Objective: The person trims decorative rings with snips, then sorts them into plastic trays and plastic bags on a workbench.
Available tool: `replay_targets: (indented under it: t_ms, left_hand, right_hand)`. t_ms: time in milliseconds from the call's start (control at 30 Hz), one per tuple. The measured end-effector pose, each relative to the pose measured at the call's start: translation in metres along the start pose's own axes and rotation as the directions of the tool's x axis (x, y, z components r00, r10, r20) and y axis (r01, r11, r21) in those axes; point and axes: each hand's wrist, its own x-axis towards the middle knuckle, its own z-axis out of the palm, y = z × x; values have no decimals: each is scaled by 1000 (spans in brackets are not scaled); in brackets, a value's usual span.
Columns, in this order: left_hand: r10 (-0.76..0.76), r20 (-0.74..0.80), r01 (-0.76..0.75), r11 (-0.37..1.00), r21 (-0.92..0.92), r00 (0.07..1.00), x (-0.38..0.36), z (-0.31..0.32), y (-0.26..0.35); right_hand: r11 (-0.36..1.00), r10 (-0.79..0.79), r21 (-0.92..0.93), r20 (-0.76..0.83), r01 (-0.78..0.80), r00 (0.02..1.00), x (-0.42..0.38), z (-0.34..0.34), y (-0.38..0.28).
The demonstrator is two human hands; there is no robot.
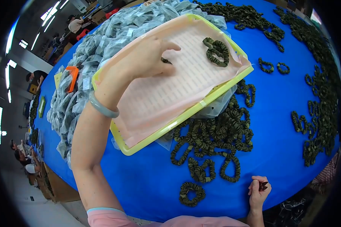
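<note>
My left hand (pixel 147 56) reaches over a pale yellow tray (pixel 166 128) lined with light pink sheet. Its index finger and thumb are spread apart. Between them shows a small part of a dark green scrunchie (pixel 165 60), the rest hidden by the hand. Farther right in the tray lie overlapping dark green scrunchies (pixel 218 53). Near the table's front edge, my right hand (pixel 258 188) is closed around something dark with a pointed end, too small to make out. Between tray and right hand spreads a heap of dark green scrunchies (pixel 216 132), with a single scrunchie (pixel 192 194) at the front.
A large pile of bagged items in clear plastic (pixel 113 34) lies behind and left of the tray, with an orange object (pixel 72 78) on it. More scrunchies (pixel 322 109) line the right side of the blue tabletop (pixel 271 125). Other people work at the far left.
</note>
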Motion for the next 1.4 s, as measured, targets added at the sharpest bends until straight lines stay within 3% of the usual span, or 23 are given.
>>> replay_targets:
  t_ms: [67,100,167,233,267,300,400,467,500,533,633,900,1033,1167,1233,1400]
  left_hand:
    - [197,-82,-199,980,-21,977,-4,31,-34]
    - [200,-81,-202,979,-24,977,-13,27,-37]
    - [27,43,-33,986,161,999,-35,17,-35]
    - [-185,229,113,948,296,956,-60,-3,-28]
    - [-177,231,106,951,291,957,-69,-8,-16]
    - [-243,99,242,970,20,965,-81,-13,-3]
    - [-127,-120,112,985,-128,985,-124,-1,36]
    - [-38,-215,40,999,6,976,-142,24,65]
    - [-72,-211,90,993,77,975,-146,40,70]
    - [-81,-318,126,984,125,945,-147,58,71]
    - [-143,-439,193,978,72,887,-146,88,60]
    - [-225,-579,326,942,75,784,-261,-1,67]
    - [-489,-523,611,788,78,698,-374,-34,79]
    - [-658,-555,830,547,112,508,-483,-26,77]
    - [-734,-542,906,396,148,409,-533,-14,76]
    - [-809,-513,958,239,159,287,-621,-1,79]
  right_hand:
    - [1000,2,7,7,-2,1000,0,-1,-1]
    - [1000,6,13,12,-6,1000,1,-1,-1]
    - [999,24,23,12,-24,1000,0,-2,-1]
    - [1000,26,3,12,-26,1000,-1,-3,-2]
    - [1000,18,-13,25,-18,1000,1,-3,-3]
    - [1000,10,-30,46,-9,999,1,-3,-4]
    - [998,-27,-49,43,29,999,0,-3,-5]
    - [997,-54,-59,21,55,998,-1,-1,-5]
    - [996,-69,-55,36,70,997,0,5,-5]
    - [996,-75,-38,112,80,991,1,9,-4]
    - [987,-121,-96,68,127,990,4,7,7]
    - [958,-237,-152,67,245,969,4,2,12]
    - [936,-276,-200,94,290,957,10,5,15]
    - [931,-298,-196,77,307,952,14,3,19]
    - [928,-306,-193,89,318,948,15,2,22]
    - [920,-335,-183,86,346,938,25,0,29]
